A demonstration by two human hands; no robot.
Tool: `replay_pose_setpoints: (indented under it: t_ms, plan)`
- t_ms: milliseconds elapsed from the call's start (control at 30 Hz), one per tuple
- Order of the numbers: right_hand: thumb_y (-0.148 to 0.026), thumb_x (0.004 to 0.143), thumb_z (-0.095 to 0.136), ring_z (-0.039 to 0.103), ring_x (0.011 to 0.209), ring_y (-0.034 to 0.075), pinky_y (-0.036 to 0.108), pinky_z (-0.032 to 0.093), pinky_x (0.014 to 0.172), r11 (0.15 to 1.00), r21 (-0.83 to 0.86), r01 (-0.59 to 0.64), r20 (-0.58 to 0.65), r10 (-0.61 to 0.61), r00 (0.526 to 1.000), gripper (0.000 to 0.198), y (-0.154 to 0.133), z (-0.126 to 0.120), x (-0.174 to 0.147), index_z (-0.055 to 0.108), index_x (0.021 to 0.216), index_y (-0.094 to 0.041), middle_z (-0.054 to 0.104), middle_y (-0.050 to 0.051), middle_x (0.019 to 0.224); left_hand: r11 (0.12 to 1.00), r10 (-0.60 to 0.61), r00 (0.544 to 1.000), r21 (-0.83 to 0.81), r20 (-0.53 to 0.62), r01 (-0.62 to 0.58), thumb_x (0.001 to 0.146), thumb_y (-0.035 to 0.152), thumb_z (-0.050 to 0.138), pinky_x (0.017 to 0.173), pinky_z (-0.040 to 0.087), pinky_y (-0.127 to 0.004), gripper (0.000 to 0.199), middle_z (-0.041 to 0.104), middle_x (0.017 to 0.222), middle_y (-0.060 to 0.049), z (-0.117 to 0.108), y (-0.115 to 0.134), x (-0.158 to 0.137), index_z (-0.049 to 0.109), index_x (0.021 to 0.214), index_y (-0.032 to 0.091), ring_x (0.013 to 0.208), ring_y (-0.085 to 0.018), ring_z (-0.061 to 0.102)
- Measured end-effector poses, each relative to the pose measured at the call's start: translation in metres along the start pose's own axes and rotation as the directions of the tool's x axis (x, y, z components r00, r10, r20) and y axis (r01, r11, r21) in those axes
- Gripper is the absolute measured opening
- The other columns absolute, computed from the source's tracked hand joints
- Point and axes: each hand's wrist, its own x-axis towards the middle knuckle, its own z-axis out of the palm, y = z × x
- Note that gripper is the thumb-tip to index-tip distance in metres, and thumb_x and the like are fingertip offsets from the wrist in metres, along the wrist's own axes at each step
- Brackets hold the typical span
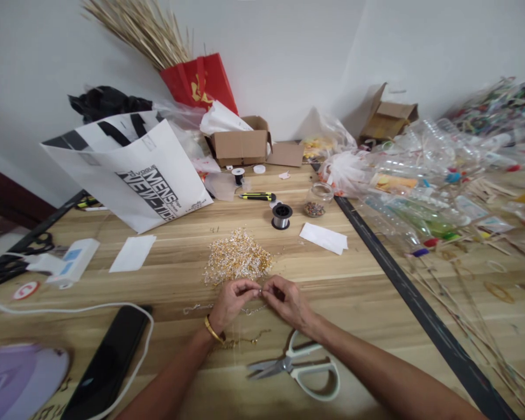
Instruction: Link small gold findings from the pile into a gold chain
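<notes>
Left hand (234, 300) and right hand (291, 300) pinch a tiny bit (261, 290) between them, toward the surface's (175, 268) near edge; a slack grip could lose it in the pile (234, 259) just beyond, or a careless forearm (371, 359) might knock the scissors (283, 366).

White printed shopping bag (157, 175) at left, red bag (221, 87) and dry stalks (142, 29) behind it, open cardboard box (240, 146) near the wall (289, 52), black phone (107, 361) crossed by white cable (70, 309), clear plastic bottles (389, 221) heaped at right.
</notes>
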Motion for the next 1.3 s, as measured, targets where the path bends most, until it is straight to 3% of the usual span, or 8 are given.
replay_pose_setpoints:
  t_ms: [267, 500, 767, 1033, 1300]
  plan:
    - [-0.025, 0.082, 0.054, 0.045, 0.053, 0.01, 0.02, 0.035, 0.049, 1.0, 0.016, -0.012, 0.0, 0.012, 1.0, 0.013, -0.004, -0.002, 0.0, 0.058, 0.074, -0.016, 0.053, -0.001, 0.061, 0.996, 0.042, 0.999, 0.074, -0.014, -0.041, 0.071, 0.026, 0.063, 0.064, 0.047, -0.025, 0.015, 0.069, 0.071, -0.005, 0.002, -0.001, -0.001, 0.069, 0.075, 0.013, 0.067, -0.016, 0.061]
    - [-0.034, 0.085, 0.05, 0.043, 0.054, 0.01, 0.02, 0.034, 0.049, 0.995, 0.098, -0.032, -0.016, 0.034, 0.999, 0.021, -0.008, -0.006, 0.001, 0.057, 0.08, -0.015, 0.05, -0.002, 0.062, 0.97, 0.162, 0.986, 0.192, -0.042, -0.151, 0.076, 0.028, 0.059, 0.068, 0.045, -0.025, 0.016, 0.066, 0.073, -0.005, 0.002, 0.003, -0.002, 0.067, 0.074, 0.014, 0.071, -0.016, 0.058]
    - [-0.032, 0.088, 0.046, 0.048, 0.061, 0.011, 0.021, 0.039, 0.054, 0.986, 0.169, -0.008, -0.077, 0.021, 0.997, 0.02, -0.011, -0.008, 0.001, 0.055, 0.093, -0.016, 0.054, 0.002, 0.074, 0.946, 0.261, 0.964, 0.208, -0.045, -0.247, 0.078, 0.028, 0.059, 0.068, 0.045, -0.025, 0.017, 0.065, 0.074, -0.005, 0.004, 0.007, -0.005, 0.066, 0.073, 0.014, 0.071, -0.016, 0.058]
    - [-0.031, 0.081, 0.057, 0.047, 0.056, 0.009, 0.019, 0.037, 0.047, 0.978, 0.205, -0.045, 0.007, 0.045, 0.999, 0.02, -0.014, -0.007, 0.0, 0.054, 0.094, -0.016, 0.055, -0.001, 0.068, 0.902, 0.344, 0.938, 0.288, -0.033, -0.321, 0.078, 0.022, 0.059, 0.07, 0.045, -0.026, 0.011, 0.065, 0.074, -0.005, 0.009, 0.012, -0.007, 0.066, 0.072, 0.015, 0.072, -0.015, 0.059]
    - [-0.033, 0.081, 0.057, 0.049, 0.059, 0.01, 0.02, 0.039, 0.053, 0.968, 0.233, -0.091, 0.043, 0.083, 0.996, 0.019, -0.009, -0.006, 0.001, 0.059, 0.085, -0.015, 0.056, 0.0, 0.067, 0.893, 0.378, 0.923, 0.292, -0.068, -0.343, 0.078, 0.022, 0.06, 0.07, 0.047, -0.027, 0.012, 0.065, 0.075, -0.006, 0.009, 0.012, -0.007, 0.066, 0.072, 0.014, 0.074, -0.016, 0.06]
